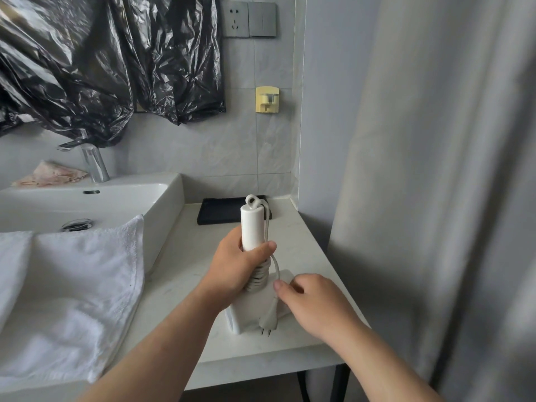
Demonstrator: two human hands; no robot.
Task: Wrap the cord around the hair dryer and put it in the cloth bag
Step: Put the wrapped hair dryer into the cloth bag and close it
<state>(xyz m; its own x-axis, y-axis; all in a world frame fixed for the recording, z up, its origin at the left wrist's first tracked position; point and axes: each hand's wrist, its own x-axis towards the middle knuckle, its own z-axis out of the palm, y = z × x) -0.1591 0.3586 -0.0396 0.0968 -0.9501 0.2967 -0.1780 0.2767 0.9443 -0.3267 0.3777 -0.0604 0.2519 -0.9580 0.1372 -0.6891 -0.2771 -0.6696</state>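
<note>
Cord (257, 278) coils sit stacked around the lower part of the handle of a white hair dryer (251, 227), directly under the left hand's grip. The left hand (235, 265) is wrapped around the middle of that handle, thumb laid across the front, and holds the dryer upright with its body down on the pale countertop (185, 256). Above the grip the handle's end sticks up, topped by a small hanging loop, and a strand of cord runs down its right side and passes under the thumb. Below the thumb the free end curves out to the right of the coils and drops to the right hand (316, 300), which pinches it with thumb against curled fingers, just right of the coils. Under that pinch the white plug (268, 322) hangs against the dryer's body, prongs pointing down.

Beyond the left hand's grip a black tray (217, 213) lies on the countertop against the tiled wall. To the left of the grip are a white sink basin (165, 198) with a chrome faucet (94, 165) and a white towel (75, 285) draped over its near edge. High above, black plastic sheeting (101, 68) hangs on the wall beside a socket (236, 19), a switch (262, 19) and a yellow wall hook (267, 99). A grey curtain (435, 169) hangs to the right of both hands.
</note>
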